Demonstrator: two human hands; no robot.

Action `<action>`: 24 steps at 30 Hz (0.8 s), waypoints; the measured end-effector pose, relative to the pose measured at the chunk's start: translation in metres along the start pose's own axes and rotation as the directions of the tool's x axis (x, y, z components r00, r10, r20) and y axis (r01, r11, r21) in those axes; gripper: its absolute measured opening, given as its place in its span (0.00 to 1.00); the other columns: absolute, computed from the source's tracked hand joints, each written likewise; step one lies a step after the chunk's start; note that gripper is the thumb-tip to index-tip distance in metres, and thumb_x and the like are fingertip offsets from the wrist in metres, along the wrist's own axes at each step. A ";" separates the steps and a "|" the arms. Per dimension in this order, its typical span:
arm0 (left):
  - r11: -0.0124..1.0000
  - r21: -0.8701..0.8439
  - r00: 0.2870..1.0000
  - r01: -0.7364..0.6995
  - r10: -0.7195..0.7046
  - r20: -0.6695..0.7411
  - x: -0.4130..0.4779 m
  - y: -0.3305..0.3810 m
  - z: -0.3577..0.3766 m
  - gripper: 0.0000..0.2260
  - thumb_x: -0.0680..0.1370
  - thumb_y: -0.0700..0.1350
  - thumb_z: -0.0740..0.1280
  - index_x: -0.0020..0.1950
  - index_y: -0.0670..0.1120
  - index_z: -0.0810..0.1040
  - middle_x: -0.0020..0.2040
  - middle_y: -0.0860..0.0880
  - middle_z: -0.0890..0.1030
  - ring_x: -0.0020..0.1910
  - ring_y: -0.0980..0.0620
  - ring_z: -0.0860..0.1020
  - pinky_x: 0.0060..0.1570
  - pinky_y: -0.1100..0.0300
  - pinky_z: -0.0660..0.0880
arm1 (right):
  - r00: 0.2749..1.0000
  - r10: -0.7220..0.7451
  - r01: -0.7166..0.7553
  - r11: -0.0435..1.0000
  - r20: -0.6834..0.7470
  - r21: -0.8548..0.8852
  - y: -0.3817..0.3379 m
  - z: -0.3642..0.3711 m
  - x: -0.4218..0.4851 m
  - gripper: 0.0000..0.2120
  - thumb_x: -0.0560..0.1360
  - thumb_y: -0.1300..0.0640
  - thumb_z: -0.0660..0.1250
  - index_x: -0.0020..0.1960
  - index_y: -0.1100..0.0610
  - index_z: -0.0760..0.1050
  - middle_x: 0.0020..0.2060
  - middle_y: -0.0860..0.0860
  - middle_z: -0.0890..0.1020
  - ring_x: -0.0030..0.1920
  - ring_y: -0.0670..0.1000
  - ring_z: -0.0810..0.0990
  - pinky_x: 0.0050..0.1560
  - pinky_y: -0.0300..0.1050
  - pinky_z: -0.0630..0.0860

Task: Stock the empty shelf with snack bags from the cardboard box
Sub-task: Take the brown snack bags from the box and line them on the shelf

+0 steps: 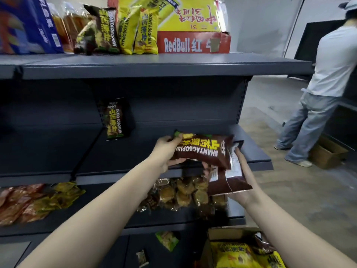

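Dim, slightly blurred (edges bowed), shadow under the upper shelf (154, 66).

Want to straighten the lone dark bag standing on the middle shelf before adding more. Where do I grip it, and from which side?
Probably pinch the dark bag at its top seal, coming from the front. It stands upright at the back panel, so its rear is shut off, and the upper shelf overhangs it, leaving little room from above.
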State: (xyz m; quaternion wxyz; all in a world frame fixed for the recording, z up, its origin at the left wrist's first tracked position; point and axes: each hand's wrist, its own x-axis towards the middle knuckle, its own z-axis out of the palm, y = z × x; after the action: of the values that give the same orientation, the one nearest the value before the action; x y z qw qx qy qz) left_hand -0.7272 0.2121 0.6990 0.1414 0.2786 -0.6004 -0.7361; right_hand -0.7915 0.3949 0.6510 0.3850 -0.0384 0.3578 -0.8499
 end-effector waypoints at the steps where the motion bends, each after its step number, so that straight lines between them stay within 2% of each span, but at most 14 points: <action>1: 0.997 -0.079 0.999 0.001 -0.006 -0.053 0.002 -0.002 -0.006 0.13 0.78 0.48 0.66 0.58 0.44 0.69 0.49 0.46 0.77 0.44 0.50 0.78 0.33 0.56 0.81 | 1.000 0.021 -0.022 0.999 0.010 0.027 -0.001 0.007 0.003 0.25 0.74 0.35 0.60 0.52 0.54 0.83 0.52 0.54 0.84 0.52 0.56 0.81 0.56 0.56 0.78; 2: 0.988 -0.154 0.996 0.004 -0.018 -0.089 0.003 -0.005 -0.011 0.13 0.78 0.48 0.66 0.58 0.44 0.69 0.51 0.44 0.77 0.45 0.48 0.79 0.35 0.54 0.82 | 1.000 0.025 -0.025 0.999 0.010 0.047 -0.001 0.011 0.008 0.27 0.74 0.33 0.58 0.52 0.53 0.84 0.56 0.53 0.82 0.57 0.58 0.80 0.62 0.60 0.73; 4: 0.961 -0.275 0.989 0.034 -0.073 -0.131 0.000 -0.012 -0.018 0.13 0.78 0.46 0.66 0.58 0.43 0.68 0.52 0.42 0.77 0.47 0.45 0.80 0.40 0.50 0.81 | 0.999 0.027 -0.027 1.000 0.026 0.015 0.000 0.024 0.018 0.30 0.74 0.31 0.56 0.57 0.52 0.82 0.61 0.53 0.80 0.64 0.59 0.77 0.66 0.67 0.65; 6: 0.954 -0.292 0.988 0.064 -0.102 -0.118 -0.001 -0.026 -0.025 0.18 0.77 0.45 0.68 0.61 0.44 0.64 0.56 0.41 0.77 0.51 0.42 0.80 0.44 0.47 0.80 | 0.994 0.045 -0.048 0.999 0.096 0.025 0.005 0.034 0.031 0.33 0.75 0.31 0.56 0.67 0.54 0.75 0.65 0.56 0.77 0.66 0.59 0.74 0.69 0.66 0.63; 7: 0.960 -0.263 0.990 0.094 -0.118 -0.077 0.000 -0.032 -0.030 0.22 0.75 0.45 0.70 0.63 0.47 0.61 0.60 0.41 0.75 0.53 0.41 0.79 0.45 0.46 0.80 | 0.991 0.051 -0.055 0.998 0.125 0.028 0.009 0.042 0.037 0.34 0.75 0.32 0.57 0.69 0.55 0.72 0.65 0.57 0.77 0.66 0.60 0.75 0.69 0.63 0.65; 8: 0.972 -0.194 0.990 0.129 -0.137 -0.030 0.000 -0.036 -0.033 0.26 0.74 0.47 0.71 0.66 0.52 0.59 0.64 0.42 0.73 0.56 0.41 0.78 0.48 0.44 0.80 | 0.991 0.053 -0.056 0.998 0.123 0.027 0.011 0.049 0.039 0.34 0.75 0.33 0.58 0.69 0.57 0.71 0.64 0.58 0.77 0.64 0.59 0.77 0.66 0.62 0.69; 10: 0.988 0.150 0.999 0.049 -0.049 -0.002 0.004 -0.039 -0.044 0.29 0.75 0.49 0.70 0.70 0.60 0.57 0.70 0.43 0.68 0.66 0.42 0.71 0.61 0.43 0.73 | 0.993 0.068 -0.069 0.998 0.094 0.012 0.016 0.058 0.049 0.33 0.75 0.34 0.59 0.68 0.58 0.72 0.62 0.59 0.79 0.60 0.58 0.80 0.60 0.59 0.75; 12: 0.880 0.461 0.988 -0.112 0.148 -0.043 0.009 -0.034 -0.057 0.29 0.77 0.49 0.66 0.72 0.64 0.56 0.75 0.44 0.57 0.74 0.43 0.57 0.72 0.46 0.61 | 0.990 0.111 -0.105 0.992 0.089 -0.070 0.024 0.068 0.058 0.33 0.74 0.34 0.60 0.68 0.57 0.72 0.61 0.59 0.79 0.59 0.58 0.80 0.60 0.56 0.76; 13: 0.853 0.481 0.970 -0.203 0.241 -0.018 0.009 -0.030 -0.063 0.29 0.78 0.51 0.65 0.74 0.64 0.55 0.76 0.46 0.55 0.76 0.45 0.53 0.72 0.49 0.58 | 0.987 0.139 -0.128 0.985 0.083 -0.119 0.030 0.073 0.063 0.33 0.74 0.34 0.61 0.68 0.57 0.73 0.61 0.60 0.79 0.60 0.59 0.80 0.63 0.56 0.74; 14: 0.850 0.442 0.952 -0.285 0.305 0.028 0.007 -0.025 -0.067 0.29 0.78 0.54 0.63 0.75 0.63 0.53 0.75 0.49 0.56 0.75 0.48 0.54 0.71 0.52 0.57 | 0.982 0.172 -0.156 0.973 0.080 -0.170 0.036 0.079 0.068 0.32 0.73 0.34 0.61 0.67 0.56 0.74 0.61 0.60 0.80 0.60 0.59 0.80 0.64 0.57 0.72; 16: 0.845 0.401 0.933 -0.353 0.352 0.079 0.009 -0.019 -0.074 0.32 0.76 0.61 0.62 0.75 0.64 0.48 0.74 0.52 0.58 0.73 0.51 0.60 0.67 0.56 0.60 | 0.972 0.218 -0.188 0.943 0.083 -0.273 0.050 0.092 0.079 0.32 0.72 0.33 0.61 0.65 0.55 0.76 0.59 0.60 0.81 0.59 0.60 0.80 0.63 0.59 0.71; 18: 0.834 0.446 0.940 -0.325 0.335 0.060 0.017 -0.017 -0.088 0.36 0.73 0.66 0.62 0.73 0.69 0.43 0.73 0.52 0.59 0.71 0.50 0.63 0.65 0.54 0.62 | 0.965 0.249 -0.204 0.912 0.086 -0.355 0.063 0.108 0.089 0.32 0.71 0.31 0.62 0.65 0.53 0.76 0.59 0.59 0.81 0.60 0.61 0.79 0.64 0.61 0.71; 20: 0.828 0.481 0.950 -0.289 0.311 0.034 0.026 -0.015 -0.107 0.34 0.73 0.67 0.60 0.72 0.71 0.41 0.74 0.51 0.59 0.71 0.49 0.63 0.65 0.52 0.62 | 0.959 0.263 -0.201 0.892 0.103 -0.404 0.074 0.125 0.101 0.32 0.71 0.31 0.61 0.64 0.52 0.76 0.58 0.58 0.81 0.60 0.60 0.79 0.65 0.61 0.70; 24: 0.819 0.501 0.943 -0.281 0.332 -0.014 0.046 -0.016 -0.147 0.30 0.70 0.73 0.54 0.68 0.76 0.43 0.72 0.52 0.65 0.70 0.49 0.66 0.69 0.50 0.62 | 0.948 0.283 -0.183 0.855 0.143 -0.485 0.094 0.154 0.123 0.29 0.74 0.33 0.58 0.65 0.51 0.75 0.59 0.57 0.81 0.60 0.58 0.79 0.66 0.59 0.70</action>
State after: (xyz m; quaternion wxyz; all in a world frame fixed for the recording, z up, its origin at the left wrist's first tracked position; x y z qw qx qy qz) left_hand -0.6769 0.0727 0.6541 0.2126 0.2419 -0.7968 -0.5114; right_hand -0.7661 0.1796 0.6793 0.5004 -0.1750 0.5107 -0.6769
